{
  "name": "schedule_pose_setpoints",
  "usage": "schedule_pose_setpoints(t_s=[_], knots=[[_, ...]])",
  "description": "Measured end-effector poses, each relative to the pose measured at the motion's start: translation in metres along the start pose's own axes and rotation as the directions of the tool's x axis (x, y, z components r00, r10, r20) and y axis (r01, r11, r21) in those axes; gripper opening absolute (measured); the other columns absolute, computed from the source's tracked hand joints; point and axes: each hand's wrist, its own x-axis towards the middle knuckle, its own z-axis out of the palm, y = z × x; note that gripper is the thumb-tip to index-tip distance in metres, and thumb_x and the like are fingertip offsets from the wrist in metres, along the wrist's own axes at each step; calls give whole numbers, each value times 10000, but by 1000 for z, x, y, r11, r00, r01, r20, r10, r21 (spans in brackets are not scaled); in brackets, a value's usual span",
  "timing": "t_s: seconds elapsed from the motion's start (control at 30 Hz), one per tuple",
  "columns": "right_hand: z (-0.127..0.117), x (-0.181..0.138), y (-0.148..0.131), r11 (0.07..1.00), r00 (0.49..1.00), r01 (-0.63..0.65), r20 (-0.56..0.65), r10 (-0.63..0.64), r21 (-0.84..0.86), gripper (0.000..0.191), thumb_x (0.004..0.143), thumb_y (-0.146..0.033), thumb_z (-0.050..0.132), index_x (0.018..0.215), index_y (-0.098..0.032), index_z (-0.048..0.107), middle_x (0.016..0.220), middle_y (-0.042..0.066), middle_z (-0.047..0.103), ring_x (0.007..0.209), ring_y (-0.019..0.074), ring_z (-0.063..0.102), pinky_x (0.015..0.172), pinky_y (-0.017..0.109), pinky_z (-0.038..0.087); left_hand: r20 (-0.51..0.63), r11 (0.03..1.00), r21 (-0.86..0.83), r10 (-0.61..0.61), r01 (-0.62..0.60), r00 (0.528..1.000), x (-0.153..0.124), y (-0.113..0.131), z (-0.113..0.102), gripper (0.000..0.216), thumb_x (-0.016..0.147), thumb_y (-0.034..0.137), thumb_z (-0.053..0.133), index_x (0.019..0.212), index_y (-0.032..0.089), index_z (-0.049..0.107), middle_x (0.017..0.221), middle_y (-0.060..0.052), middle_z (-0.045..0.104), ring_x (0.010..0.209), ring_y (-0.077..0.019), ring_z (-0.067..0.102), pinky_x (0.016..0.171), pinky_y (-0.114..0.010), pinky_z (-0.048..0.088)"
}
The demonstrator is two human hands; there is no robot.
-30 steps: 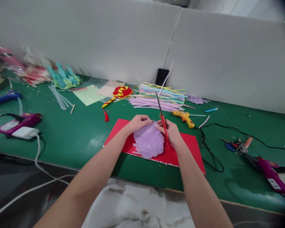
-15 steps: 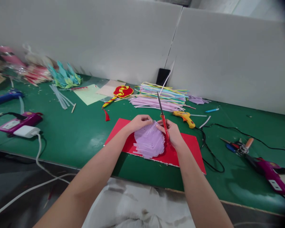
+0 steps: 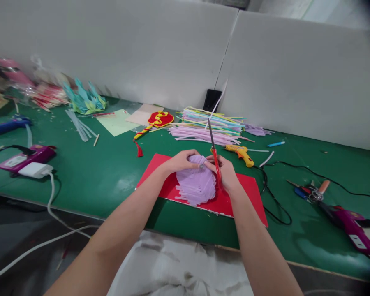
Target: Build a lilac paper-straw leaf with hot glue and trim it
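Observation:
A rounded piece made of overlapping lilac strips (image 3: 195, 185) lies over the red board (image 3: 246, 197) in front of me. My left hand (image 3: 185, 160) has its fingers closed on the upper left edge of this piece. Across from it, my right hand (image 3: 223, 170) pinches the upper right edge. Red-handled scissors (image 3: 216, 162) are also held in my right hand, their blades pointing up and away from me. The undersides of the fingers are hidden behind the piece.
Behind the board lie bundled pastel strips (image 3: 209, 125), a yellow glue gun (image 3: 240, 154) and a red-and-yellow fan-shaped ornament (image 3: 160, 119). A phone (image 3: 212, 100) leans on the partition. Power strips sit left (image 3: 24, 158) and right (image 3: 354, 230), with trailing cords.
The upper part of the lilac piece has spread or folded back between my hands, showing more strips at its top. My fingers have shifted slightly along it; the scissors moved a little right.

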Motion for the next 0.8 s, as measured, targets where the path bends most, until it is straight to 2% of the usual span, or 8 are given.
schedule_pose_setpoints(t_s=[0.17, 0.53, 0.8], knots=[[0, -1, -2, 1000, 999, -4, 51, 5, -16, 398, 554, -428, 777, 830, -175, 642, 762, 25, 662, 742, 184, 603, 697, 310, 464, -19, 1000, -12, -8, 8, 1000, -1, -2, 1, 286, 700, 414, 636, 795, 147, 604, 723, 19, 548, 686, -131, 495, 626, -234, 369], [0, 0, 1, 999, 993, -9, 113, 14, -39, 408, 546, -440, 784, 829, -185, 638, 744, 6, 642, 696, 162, 579, 663, 290, 450, -69, 997, -51, -56, 53, 996, -1, -2, 4, 312, 716, 446, 595, 629, 150, 550, 583, 51, 429, 563, -94, 401, 530, -219, 307], [1, -1, -1, 999, 993, -12, 114, 16, -37, 407, 538, -429, 791, 821, -180, 637, 753, 10, 644, 712, 164, 582, 676, 292, 457, -117, 994, -68, -91, 83, 989, -2, 1, 4, 312, 726, 441, 574, 601, 156, 558, 597, 41, 473, 587, -104, 424, 554, -224, 332]])
